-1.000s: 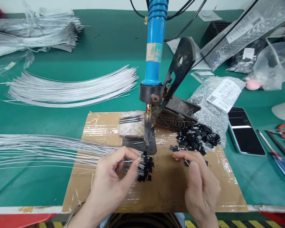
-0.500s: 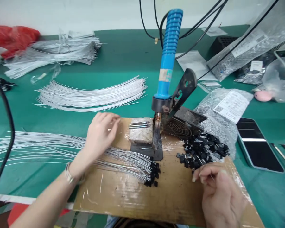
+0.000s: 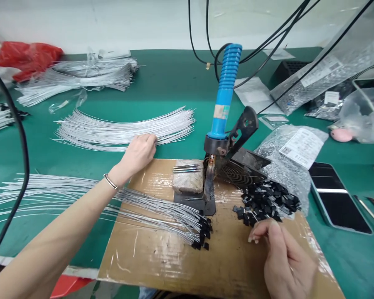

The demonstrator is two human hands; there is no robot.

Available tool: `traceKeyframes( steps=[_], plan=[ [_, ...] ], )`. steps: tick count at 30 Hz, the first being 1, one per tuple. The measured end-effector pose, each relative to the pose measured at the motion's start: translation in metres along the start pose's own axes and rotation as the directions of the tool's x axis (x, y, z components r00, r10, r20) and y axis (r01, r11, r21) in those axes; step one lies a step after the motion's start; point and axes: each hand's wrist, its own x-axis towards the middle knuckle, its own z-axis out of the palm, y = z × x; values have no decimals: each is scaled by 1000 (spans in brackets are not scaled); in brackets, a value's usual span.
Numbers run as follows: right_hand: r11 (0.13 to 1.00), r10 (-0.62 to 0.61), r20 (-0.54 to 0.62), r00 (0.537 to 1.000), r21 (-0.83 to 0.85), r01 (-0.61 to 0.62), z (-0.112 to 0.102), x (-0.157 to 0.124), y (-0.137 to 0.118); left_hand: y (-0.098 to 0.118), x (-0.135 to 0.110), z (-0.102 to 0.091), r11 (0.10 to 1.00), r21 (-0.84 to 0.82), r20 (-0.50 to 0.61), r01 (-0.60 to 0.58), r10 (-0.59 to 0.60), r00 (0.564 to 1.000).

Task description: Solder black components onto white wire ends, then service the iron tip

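My left hand reaches across the cardboard sheet, its fingers curled on the near edge of a fan of bare white wires on the green bench. My right hand rests at the cardboard's right side, fingers pinched together beside a heap of small black parts; what it pinches is too small to make out. Between my hands lies a bundle of white wires with black parts on their ends. A blue-handled soldering iron stands clamped upright, its tip down by a grey block.
More wire bundles lie at the back left by a red bag. Bags of parts, a phone and a pink object sit at the right. A black cable hangs at the left.
My left hand let go of the tipped wires near the iron and moved up and left to the bare wire fan. My right hand stayed by the black parts. The view tilted upward.
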Motion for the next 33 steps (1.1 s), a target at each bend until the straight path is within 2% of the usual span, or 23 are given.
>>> traceKeyframes(
  steps=[9,15,20,25,28,30,33],
  plan=[
    [994,-67,54,996,-86,72,1,3,2,0,-6,3,989,-146,-14,-11,9,1000],
    [992,-70,70,995,-102,77,-2,2,2,-5,-14,-3,967,-245,-66,63,-81,995],
    [993,-40,57,998,-110,46,-2,1,4,-8,-19,-18,913,-372,-107,165,-218,970],
    [997,3,44,999,-77,0,2,0,-2,-6,-21,-30,843,-475,-67,254,-323,944],
    [995,77,36,996,-72,-75,5,-3,-13,-1,-24,-39,809,-505,-40,302,-371,928],
    [990,120,27,992,-72,-118,6,-5,-18,3,-28,-51,785,-522,-17,334,-401,916],
    [995,98,12,995,-25,-98,5,-4,-13,6,-42,-81,741,-551,65,384,-420,905]
  ],
)
